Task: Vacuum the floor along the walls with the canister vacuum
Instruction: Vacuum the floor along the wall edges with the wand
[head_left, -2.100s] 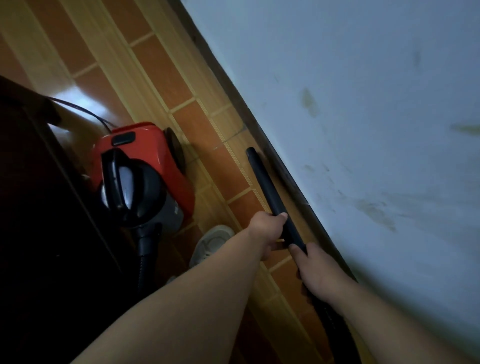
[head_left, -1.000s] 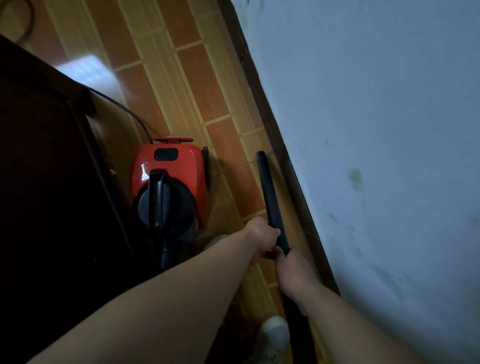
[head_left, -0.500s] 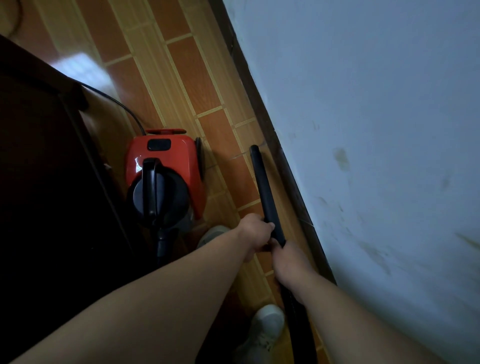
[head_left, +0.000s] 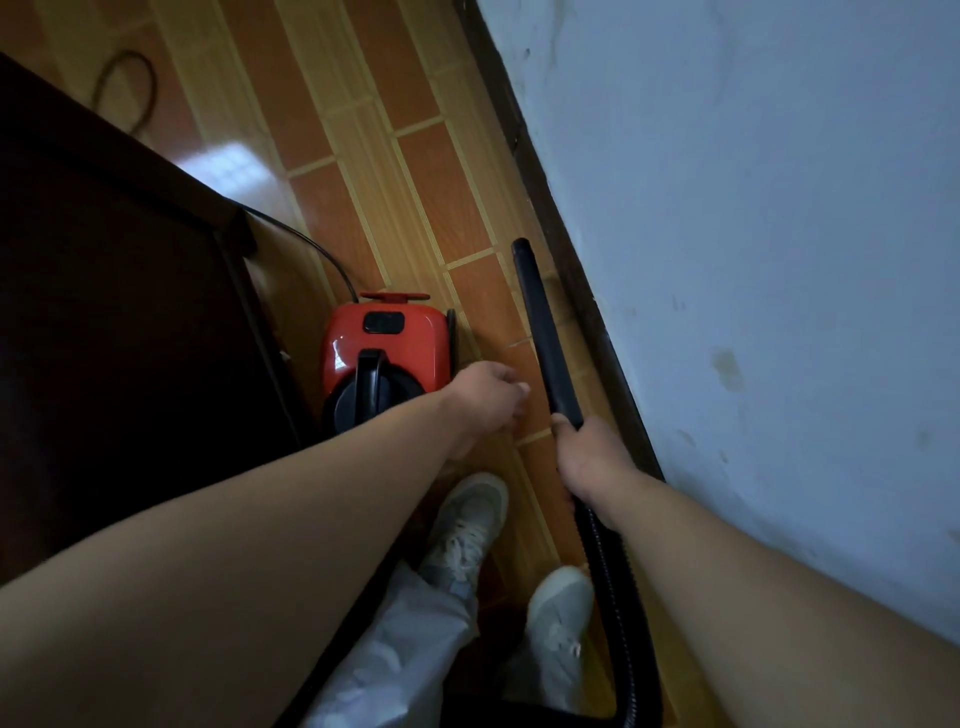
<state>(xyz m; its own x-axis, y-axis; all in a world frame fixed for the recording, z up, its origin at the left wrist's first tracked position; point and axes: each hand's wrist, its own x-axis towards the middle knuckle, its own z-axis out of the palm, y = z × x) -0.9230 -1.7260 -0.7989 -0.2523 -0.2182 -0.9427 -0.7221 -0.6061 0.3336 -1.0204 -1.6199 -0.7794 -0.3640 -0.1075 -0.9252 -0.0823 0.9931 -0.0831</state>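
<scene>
A black vacuum wand (head_left: 540, 322) points forward along the tiled floor (head_left: 415, 171), its tip close to the dark skirting board (head_left: 576, 280) of the pale wall (head_left: 753, 234). My right hand (head_left: 589, 457) grips the wand's near end, where the ribbed black hose (head_left: 618, 597) runs back past my feet. My left hand (head_left: 491, 395) hovers off the wand, fingers loosely apart, just right of the red canister vacuum (head_left: 384, 353) and its black handle.
Dark wooden furniture (head_left: 119, 312) fills the left side, hemming the canister in. A black power cord (head_left: 311, 249) trails from the canister across the floor, with a loop farther back (head_left: 127, 88). My two white shoes (head_left: 467, 525) stand between canister and wall.
My left hand has let go of the wand and moved left toward the canister. The right hand still holds the wand, which stays by the skirting board.
</scene>
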